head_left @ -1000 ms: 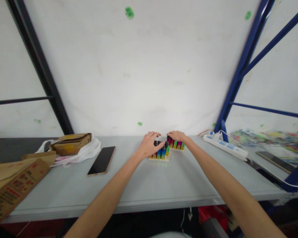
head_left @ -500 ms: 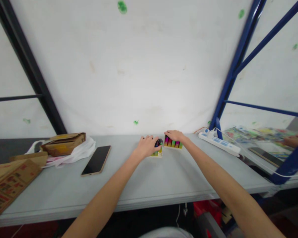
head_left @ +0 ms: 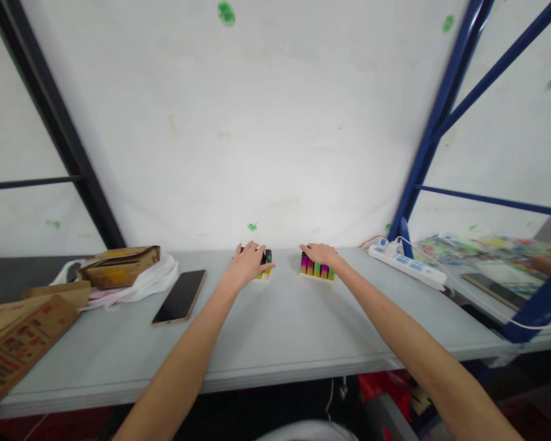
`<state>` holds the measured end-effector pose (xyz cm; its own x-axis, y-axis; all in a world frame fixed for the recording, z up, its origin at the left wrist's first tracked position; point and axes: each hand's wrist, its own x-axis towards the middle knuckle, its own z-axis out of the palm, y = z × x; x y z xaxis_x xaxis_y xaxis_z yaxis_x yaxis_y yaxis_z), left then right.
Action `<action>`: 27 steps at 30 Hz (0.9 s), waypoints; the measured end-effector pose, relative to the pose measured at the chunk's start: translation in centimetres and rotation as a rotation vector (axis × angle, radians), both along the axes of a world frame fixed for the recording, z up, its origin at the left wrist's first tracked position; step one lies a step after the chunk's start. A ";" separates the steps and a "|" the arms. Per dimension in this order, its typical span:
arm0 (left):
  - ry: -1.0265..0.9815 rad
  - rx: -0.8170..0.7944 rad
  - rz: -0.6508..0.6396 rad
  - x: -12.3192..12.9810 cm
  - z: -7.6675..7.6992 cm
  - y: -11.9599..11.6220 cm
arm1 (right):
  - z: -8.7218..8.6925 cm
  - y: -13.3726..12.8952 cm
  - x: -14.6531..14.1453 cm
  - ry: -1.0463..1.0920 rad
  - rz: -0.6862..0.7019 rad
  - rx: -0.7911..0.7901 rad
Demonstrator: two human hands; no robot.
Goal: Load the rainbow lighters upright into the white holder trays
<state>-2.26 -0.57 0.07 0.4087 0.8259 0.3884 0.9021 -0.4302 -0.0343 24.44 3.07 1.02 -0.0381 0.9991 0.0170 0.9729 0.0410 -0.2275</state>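
Over a small pale tray of upright colourful sticks with dark tops (head_left: 265, 273), my left hand (head_left: 247, 265) lies with its fingers curved round the far side and its thumb at the right. It covers most of that tray. Further right, my right hand (head_left: 320, 252) grips a second pale tray of coloured sticks (head_left: 317, 271) from above and behind. Pink, orange, green and yellow sticks show at its front. Both trays rest on the grey table (head_left: 280, 331) near the wall, with a gap between them. The exact kind of stick is too small to make out.
To the left lie a black-screened phone (head_left: 180, 297), a white plastic bag (head_left: 153, 275), a small cardboard box (head_left: 119, 267) and a larger carton (head_left: 22, 337). A power strip (head_left: 408, 266) sits at the right beside a blue post (head_left: 422, 165). Another person's hand (head_left: 550, 263) shows far right.
My left hand has moved left and slightly back with its tray, widening the gap. My right hand and its tray have shifted slightly left and toward me.
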 end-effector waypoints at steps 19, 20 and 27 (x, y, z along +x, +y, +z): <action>-0.585 0.149 -0.440 7.3 -1.6 -3.2 | -0.4 -5.3 1.3 -0.127 0.268 0.198; -0.620 0.102 -0.430 7.5 -1.9 -3.1 | -0.2 -4.8 1.5 -0.107 0.262 0.168; -0.748 -0.231 -0.338 9.7 -4.8 -2.9 | 1.1 -0.8 2.8 0.140 0.203 -0.060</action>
